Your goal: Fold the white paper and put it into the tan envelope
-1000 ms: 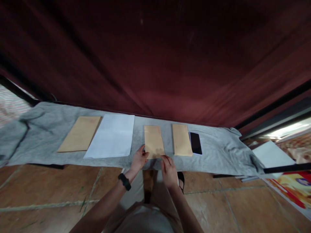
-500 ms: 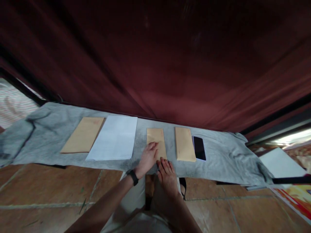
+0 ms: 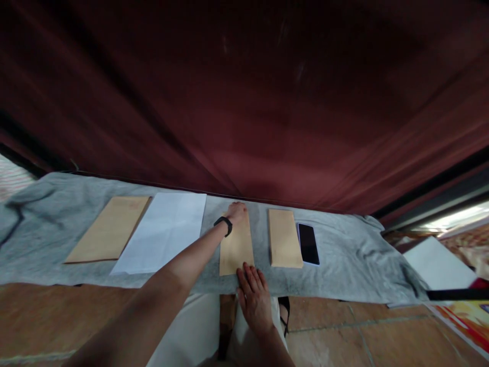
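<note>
A brown paper envelope [image 3: 236, 250] lies lengthwise in front of me on the grey cloth. My left hand [image 3: 237, 210], with a black band on its wrist, is at the envelope's far end, its fingers bent over that edge; the fingertips are hidden. Flat and spread, the fingers of my right hand [image 3: 255, 298] rest at the near right corner of the envelope. To the right lies a thick stack of brown envelopes [image 3: 286, 239]. White paper sheets [image 3: 164, 229] lie to the left, beside a larger brown envelope stack [image 3: 110, 229].
A dark-screened phone [image 3: 308, 244] lies right of the envelope stack. The grey cloth [image 3: 344, 255] covers a long narrow surface against a dark red curtain-like sheet [image 3: 248, 127]. A white panel [image 3: 439, 262] stands at the far right. Below are brown floor tiles [image 3: 324, 331].
My left hand has moved forward from the middle of the envelope to its far end. My right hand stays at the near end. The camera view has shifted slightly.
</note>
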### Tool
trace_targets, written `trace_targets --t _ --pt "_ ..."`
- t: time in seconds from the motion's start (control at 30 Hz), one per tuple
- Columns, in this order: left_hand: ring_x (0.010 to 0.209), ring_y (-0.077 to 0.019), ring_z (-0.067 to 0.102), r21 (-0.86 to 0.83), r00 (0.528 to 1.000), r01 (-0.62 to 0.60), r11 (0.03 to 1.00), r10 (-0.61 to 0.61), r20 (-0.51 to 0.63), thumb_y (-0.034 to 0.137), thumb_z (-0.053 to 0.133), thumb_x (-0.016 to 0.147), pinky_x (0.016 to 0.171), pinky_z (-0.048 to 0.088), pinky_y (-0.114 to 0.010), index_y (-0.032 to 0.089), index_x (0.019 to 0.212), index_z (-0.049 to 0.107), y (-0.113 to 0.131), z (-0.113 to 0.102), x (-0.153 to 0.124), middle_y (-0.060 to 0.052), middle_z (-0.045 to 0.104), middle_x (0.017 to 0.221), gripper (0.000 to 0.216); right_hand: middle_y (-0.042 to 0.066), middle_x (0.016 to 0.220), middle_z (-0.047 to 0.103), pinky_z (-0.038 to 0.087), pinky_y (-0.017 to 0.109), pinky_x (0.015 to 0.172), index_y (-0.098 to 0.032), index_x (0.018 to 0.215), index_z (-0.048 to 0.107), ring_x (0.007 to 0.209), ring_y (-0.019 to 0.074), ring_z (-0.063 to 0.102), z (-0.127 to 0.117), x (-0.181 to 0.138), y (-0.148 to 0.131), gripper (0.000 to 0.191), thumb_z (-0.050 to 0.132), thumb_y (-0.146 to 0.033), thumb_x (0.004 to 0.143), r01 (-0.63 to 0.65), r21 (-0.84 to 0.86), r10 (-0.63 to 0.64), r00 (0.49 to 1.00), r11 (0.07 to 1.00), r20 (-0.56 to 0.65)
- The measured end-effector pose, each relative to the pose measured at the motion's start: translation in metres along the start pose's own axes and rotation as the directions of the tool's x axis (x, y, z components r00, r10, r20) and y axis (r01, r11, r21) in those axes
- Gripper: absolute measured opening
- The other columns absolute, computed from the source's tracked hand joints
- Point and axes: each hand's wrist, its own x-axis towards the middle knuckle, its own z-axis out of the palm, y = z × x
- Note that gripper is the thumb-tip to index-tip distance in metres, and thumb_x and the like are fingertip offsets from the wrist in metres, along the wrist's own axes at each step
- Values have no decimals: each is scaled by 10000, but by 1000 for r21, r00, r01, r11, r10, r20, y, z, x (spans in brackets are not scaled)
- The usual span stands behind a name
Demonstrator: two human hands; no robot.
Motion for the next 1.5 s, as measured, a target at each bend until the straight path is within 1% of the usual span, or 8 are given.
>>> trace_targets --t 0.13,0.37,0.6,0.77,1.0,1.1,1.27,1.5 --pt "1106 -241 641 -19 995 67 998 -65 80 395 639 968 921 568 -454 178 1300 589 4 3 12 -96 611 1305 400 62 1575 467 399 485 1175 -286 1594 316 1429 253 475 2 0 1 578 438 -263 1029 11 6 -11 1000 1000 6" --pt "1108 -262 641 -85 978 141 986 -125 168 394 651 959 926 565 -452 155 1281 605 9 5 28 -94 621 1288 403 78 1588 444 408 493 1169 -270 1596 311 1444 260 457 7 -2 4 574 429 -263 1034 21 -1 -21 1000 1000 21" --pt "1084 -244 647 -119 992 116 986 -108 72 382 642 966 921 558 -441 141 1241 624 17 9 24 -93 640 1250 366 71 1571 471 398 487 1172 -297 1586 339 1419 260 488 5 -1 3 560 434 -277 1035 -5 17 5 1000 1000 10" --pt "935 -193 647 -149 994 93 985 -101 -51 227 583 950 822 473 -268 131 977 719 -13 -16 2 -60 731 948 169 68 1565 482 370 482 1179 -290 1582 352 1416 258 485 4 0 1 551 420 -268 1035 -8 13 7 1000 1000 14" --pt "841 -199 654 -132 979 112 985 -132 -152 77 503 872 822 494 -287 154 821 738 -75 -41 -89 -73 719 850 252 76 1548 507 331 478 1189 -270 1542 428 1422 250 469 9 -4 2 517 428 -229 1027 11 6 -11 999 1000 -31" --pt "1054 -219 647 -130 968 71 989 -100 -229 138 497 926 976 494 -331 178 1060 732 -72 -11 -156 -99 708 1091 273 95 1550 501 330 484 1186 -237 1532 443 1424 259 462 9 -4 5 514 448 -233 1019 42 -18 -42 999 999 -5" --pt "1297 -221 570 36 900 -382 924 380 -212 223 465 1008 1119 452 -423 240 1346 604 -60 56 -259 -80 632 1385 366 111 1522 531 349 482 1167 -220 1491 504 1395 262 493 11 -5 4 499 447 -192 996 39 -33 -40 999 999 -28" --pt "1424 -268 477 267 839 -487 832 530 -121 290 511 1011 1182 389 -445 158 1473 486 -68 75 -286 -133 554 1495 481 90 1373 652 463 423 1060 -222 1386 601 1272 223 588 1 24 15 429 408 -176 1006 -23 130 26 999 991 -21"
